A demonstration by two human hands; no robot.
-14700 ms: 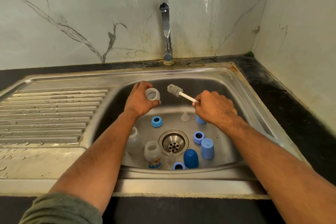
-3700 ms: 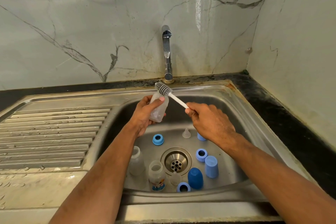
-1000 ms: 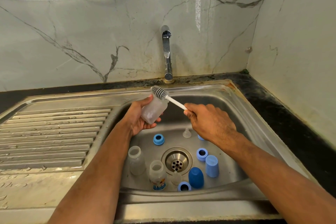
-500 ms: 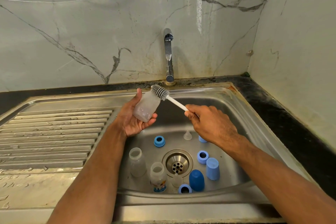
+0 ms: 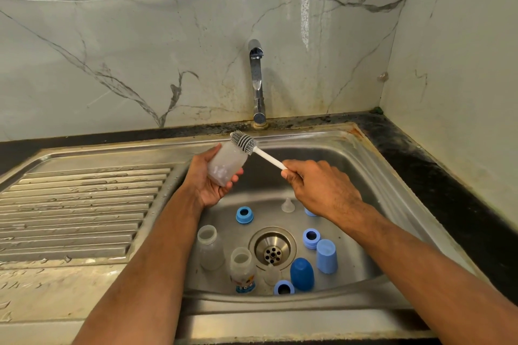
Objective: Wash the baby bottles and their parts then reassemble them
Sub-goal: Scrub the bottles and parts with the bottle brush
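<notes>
Right hand (image 5: 322,190) hides most of 1 blue cap (image 5: 309,211).

Your steel sink (image 5: 372,165) set in black counter (image 5: 437,176). On basin floor around drain (image 5: 272,246): two open clear bottles (image 5: 210,246) (image 5: 242,269) upright front left, three blue collar rings (image 5: 244,214) (image 5: 311,238) (image 5: 284,287), dark blue cap (image 5: 302,274), light blue cap (image 5: 326,256), clear teat (image 5: 286,204) at back. Ribbed drainboard (image 5: 78,204) to your left.

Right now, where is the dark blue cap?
In the head view, the dark blue cap stands in the sink basin near its front wall, just right of the drain, between a light blue ring and a light blue cap.
</notes>
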